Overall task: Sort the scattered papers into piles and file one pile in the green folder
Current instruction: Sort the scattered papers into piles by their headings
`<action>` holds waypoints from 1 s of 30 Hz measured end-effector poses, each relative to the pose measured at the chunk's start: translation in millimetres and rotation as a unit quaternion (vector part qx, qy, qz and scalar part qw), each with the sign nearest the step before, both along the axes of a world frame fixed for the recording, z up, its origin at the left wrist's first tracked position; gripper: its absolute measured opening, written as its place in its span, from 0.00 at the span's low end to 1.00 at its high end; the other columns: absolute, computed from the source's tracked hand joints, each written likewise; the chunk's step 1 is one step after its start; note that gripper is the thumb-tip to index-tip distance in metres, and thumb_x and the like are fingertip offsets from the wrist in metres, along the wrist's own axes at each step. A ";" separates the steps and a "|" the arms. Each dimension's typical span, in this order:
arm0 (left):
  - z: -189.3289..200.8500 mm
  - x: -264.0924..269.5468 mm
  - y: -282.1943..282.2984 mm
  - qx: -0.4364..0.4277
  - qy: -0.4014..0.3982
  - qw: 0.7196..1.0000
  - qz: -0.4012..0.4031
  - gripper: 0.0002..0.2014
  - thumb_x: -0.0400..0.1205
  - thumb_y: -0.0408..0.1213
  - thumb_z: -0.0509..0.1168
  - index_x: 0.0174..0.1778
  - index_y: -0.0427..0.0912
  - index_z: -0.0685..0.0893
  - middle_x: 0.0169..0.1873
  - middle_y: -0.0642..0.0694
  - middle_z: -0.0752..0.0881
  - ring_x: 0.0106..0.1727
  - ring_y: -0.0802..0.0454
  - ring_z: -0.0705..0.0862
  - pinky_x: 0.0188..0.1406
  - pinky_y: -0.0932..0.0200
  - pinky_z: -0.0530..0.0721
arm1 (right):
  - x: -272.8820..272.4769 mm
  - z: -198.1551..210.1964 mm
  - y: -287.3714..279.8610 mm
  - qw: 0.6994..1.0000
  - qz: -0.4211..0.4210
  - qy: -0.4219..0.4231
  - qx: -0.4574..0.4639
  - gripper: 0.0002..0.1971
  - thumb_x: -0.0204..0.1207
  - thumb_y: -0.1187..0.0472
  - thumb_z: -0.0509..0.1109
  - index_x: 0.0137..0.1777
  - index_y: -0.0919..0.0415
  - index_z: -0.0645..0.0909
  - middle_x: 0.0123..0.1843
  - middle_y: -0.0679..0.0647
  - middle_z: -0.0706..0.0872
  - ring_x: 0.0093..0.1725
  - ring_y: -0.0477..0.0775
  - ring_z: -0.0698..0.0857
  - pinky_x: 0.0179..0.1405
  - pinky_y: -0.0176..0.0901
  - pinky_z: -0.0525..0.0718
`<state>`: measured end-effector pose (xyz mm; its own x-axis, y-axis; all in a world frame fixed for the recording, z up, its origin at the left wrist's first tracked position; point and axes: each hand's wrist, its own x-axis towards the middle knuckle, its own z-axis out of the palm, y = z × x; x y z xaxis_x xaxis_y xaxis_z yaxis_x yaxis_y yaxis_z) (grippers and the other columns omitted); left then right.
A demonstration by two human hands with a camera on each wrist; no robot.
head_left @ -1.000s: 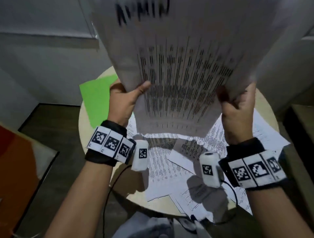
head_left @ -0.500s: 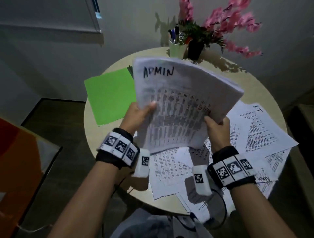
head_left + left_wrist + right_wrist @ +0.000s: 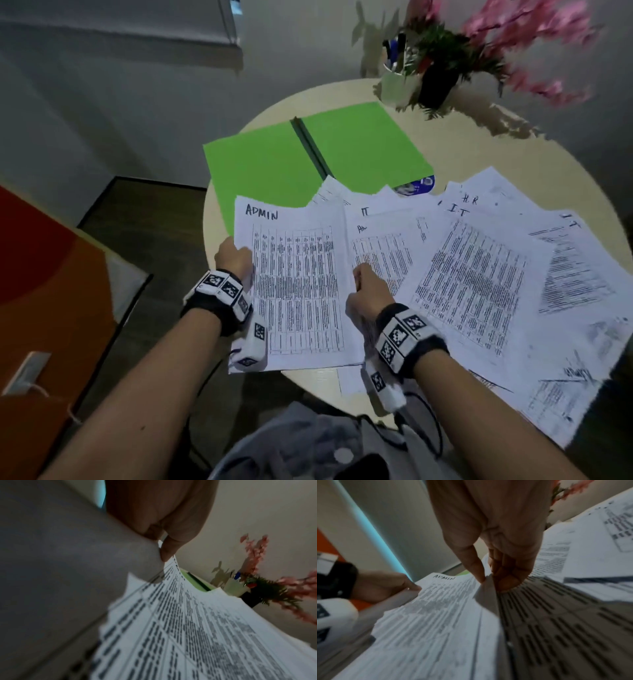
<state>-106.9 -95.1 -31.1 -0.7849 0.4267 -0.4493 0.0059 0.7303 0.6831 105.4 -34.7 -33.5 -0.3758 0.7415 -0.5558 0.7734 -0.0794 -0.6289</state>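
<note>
A stack of printed sheets with ADMIN handwritten on top, the ADMIN pile [image 3: 298, 287], lies low over the near left part of the round table [image 3: 479, 150]. My left hand [image 3: 234, 255] grips its left edge, thumb on top [image 3: 169, 550]. My right hand [image 3: 368, 291] pinches its right edge between thumb and fingers [image 3: 486, 574]. The green folder [image 3: 308, 157] lies open and flat behind the pile, its near edge covered by paper. Loose sheets marked IT and HR, the scattered papers [image 3: 479, 274], fan out to the right.
A pen cup [image 3: 397, 85] and a dark pot of pink flowers [image 3: 442, 82] stand at the table's far edge. A blue disc [image 3: 418, 185] peeks out beside the folder. An orange object [image 3: 51, 291] sits left, below the table. Papers overhang the right rim.
Both hands have lowered the ADMIN pile from in front of my face down to the table, left of the scattered papers. The open folder has come into full view.
</note>
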 end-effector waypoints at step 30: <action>-1.3 222.6 78.8 -0.033 0.085 0.927 -0.364 0.05 0.78 0.33 0.60 0.46 0.38 0.80 0.44 0.43 0.79 0.57 0.41 0.80 0.54 0.52 0.79 | 207.4 -2.1 100.7 0.947 -0.294 0.063 0.109 0.08 0.78 0.65 0.67 0.40 0.68 0.73 0.27 0.55 0.71 0.28 0.55 0.73 0.25 0.39 0.74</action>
